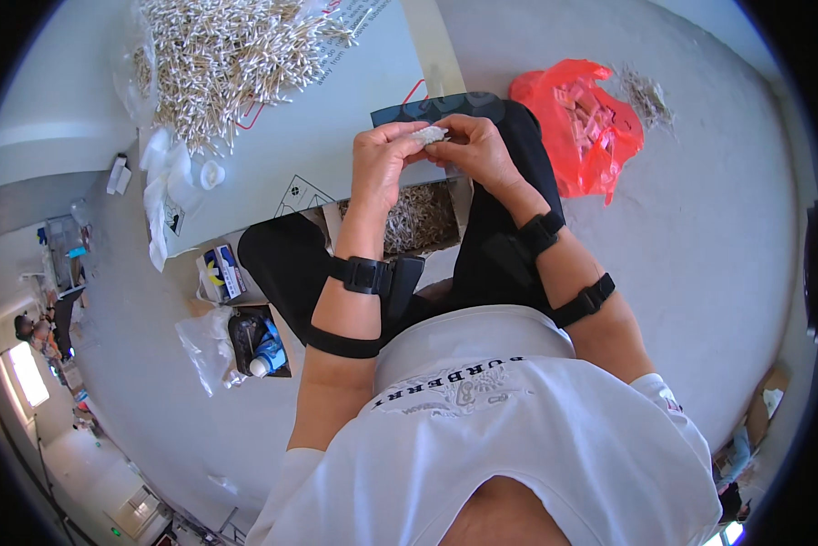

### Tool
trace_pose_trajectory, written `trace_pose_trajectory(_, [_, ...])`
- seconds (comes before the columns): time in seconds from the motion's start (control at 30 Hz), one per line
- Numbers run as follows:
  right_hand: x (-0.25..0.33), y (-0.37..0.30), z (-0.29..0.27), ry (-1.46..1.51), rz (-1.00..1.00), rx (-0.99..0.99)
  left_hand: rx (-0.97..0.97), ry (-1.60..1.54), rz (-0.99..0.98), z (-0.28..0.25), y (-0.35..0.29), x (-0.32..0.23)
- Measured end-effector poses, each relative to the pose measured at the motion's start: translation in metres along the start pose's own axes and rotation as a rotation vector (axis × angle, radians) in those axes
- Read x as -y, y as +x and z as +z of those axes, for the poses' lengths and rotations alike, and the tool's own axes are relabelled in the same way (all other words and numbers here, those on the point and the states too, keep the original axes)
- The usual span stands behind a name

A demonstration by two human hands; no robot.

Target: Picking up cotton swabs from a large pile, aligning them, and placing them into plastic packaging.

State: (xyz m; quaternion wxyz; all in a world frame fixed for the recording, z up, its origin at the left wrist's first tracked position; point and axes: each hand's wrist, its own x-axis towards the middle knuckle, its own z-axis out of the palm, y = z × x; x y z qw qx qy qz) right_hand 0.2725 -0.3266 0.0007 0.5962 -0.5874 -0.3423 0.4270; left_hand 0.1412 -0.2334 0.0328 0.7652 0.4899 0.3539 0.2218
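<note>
Both hands meet above my knees, around a small white bundle that looks like cotton swabs [429, 135] with their tips massed together. My left hand [378, 162] pinches the bundle from the left side. From the right, the fingers of my right hand [484, 153] close on the same bundle; the swabs' sticks are mostly hidden by the fingers. Below the hands, between my legs, sits an open box of cotton swabs [418, 218]. A large loose heap of cotton swabs [236, 68] lies on the board-topped table [336, 136] ahead to the left.
A red plastic bag [564, 168] of pink packets stands on the floor at the right, beside loose sticks [647, 96]. White plastic film [159, 196] and a roll [212, 175] lie at the table's left edge. A carton with a blue bottle [269, 350] stands lower left.
</note>
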Motion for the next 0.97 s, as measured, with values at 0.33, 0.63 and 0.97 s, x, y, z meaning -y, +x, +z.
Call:
trace_pose_trajectory(0.33, [0.022, 0.003, 0.004, -0.051, 0.136, -0.006, 0.007, -0.056, 0.034, -0.003, 0.001, 0.004])
trace_pose_trajectory(0.63, [0.02, 0.003, -0.003, 0.049, 0.117, 0.05, 0.072, -0.103, 0.066, -0.011, 0.0, 0.004])
trace_pose_trajectory(0.97, [0.012, -0.007, -0.012, 0.025, -0.007, 0.105, 0.076, 0.109, 0.266, -0.012, -0.01, 0.013])
